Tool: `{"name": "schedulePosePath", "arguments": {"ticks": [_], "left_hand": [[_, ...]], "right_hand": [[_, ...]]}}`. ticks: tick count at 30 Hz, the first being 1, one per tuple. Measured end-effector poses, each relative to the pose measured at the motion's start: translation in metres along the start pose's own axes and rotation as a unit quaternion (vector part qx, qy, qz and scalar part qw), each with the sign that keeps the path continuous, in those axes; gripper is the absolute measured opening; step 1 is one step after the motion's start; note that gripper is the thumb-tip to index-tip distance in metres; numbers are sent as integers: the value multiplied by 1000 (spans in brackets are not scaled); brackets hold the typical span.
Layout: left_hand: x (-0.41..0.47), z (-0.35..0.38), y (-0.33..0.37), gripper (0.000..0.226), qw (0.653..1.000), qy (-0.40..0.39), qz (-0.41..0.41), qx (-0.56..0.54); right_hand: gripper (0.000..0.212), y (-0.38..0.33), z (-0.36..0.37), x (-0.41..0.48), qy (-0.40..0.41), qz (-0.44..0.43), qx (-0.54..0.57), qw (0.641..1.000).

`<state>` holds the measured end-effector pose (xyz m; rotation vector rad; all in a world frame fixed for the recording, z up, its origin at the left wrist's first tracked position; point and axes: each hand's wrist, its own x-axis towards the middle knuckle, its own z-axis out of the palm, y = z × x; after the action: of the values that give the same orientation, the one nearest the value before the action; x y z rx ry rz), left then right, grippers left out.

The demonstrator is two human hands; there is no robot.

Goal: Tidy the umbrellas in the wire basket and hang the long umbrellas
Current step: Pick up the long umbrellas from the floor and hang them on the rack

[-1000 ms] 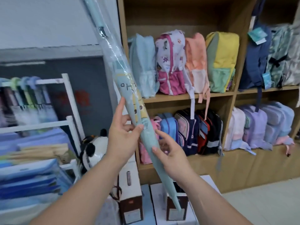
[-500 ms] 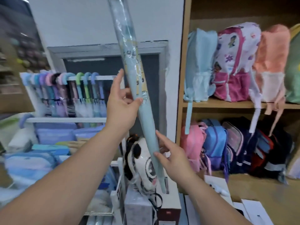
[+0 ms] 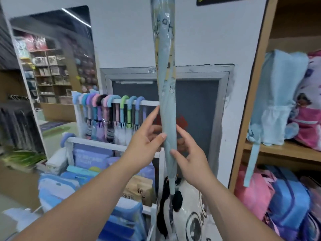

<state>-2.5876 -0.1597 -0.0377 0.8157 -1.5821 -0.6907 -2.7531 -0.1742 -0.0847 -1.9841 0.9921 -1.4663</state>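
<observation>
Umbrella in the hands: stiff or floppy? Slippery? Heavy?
Probably stiff: the umbrella stands straight and upright though the left hand and right hand grip only its lower half. Possibly slippery up top, where a glossy clear sleeve wraps it. Likely light for its length: thumbs and fingertips alone seem to hold it.

My left hand (image 3: 145, 136) and right hand (image 3: 191, 159) are bare, and so are my left forearm (image 3: 83, 199) and right forearm (image 3: 232, 213) — bare all the way down to the bottom edge of the view. The thumbnails (image 3: 163, 136) that show are short and plain.
</observation>
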Motion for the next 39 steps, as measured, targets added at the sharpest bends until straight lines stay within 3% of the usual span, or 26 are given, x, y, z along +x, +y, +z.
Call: {"name": "schedulePosePath", "arguments": {"ticks": [11,17,24,29,39], "left_hand": [[72,-89,-62,86,995,-72,66,9],[138,-133,-78,88,991,-101,85,-8],[197,-148,-69,84,989,-122,88,-6],[232,-150,-46,93,978,-189,80,-26],[302,-138,-3,94,985,-118,123,19]], "right_hand": [[73,-25,74,100,54,-17,-24,998],[79,-34,115,156,100,-4,-92,991],[79,-45,117,211,120,47,-157,979],[78,-64,91,247,124,32,-181,975],[78,-87,54,326,130,-12,-142,981]]}}
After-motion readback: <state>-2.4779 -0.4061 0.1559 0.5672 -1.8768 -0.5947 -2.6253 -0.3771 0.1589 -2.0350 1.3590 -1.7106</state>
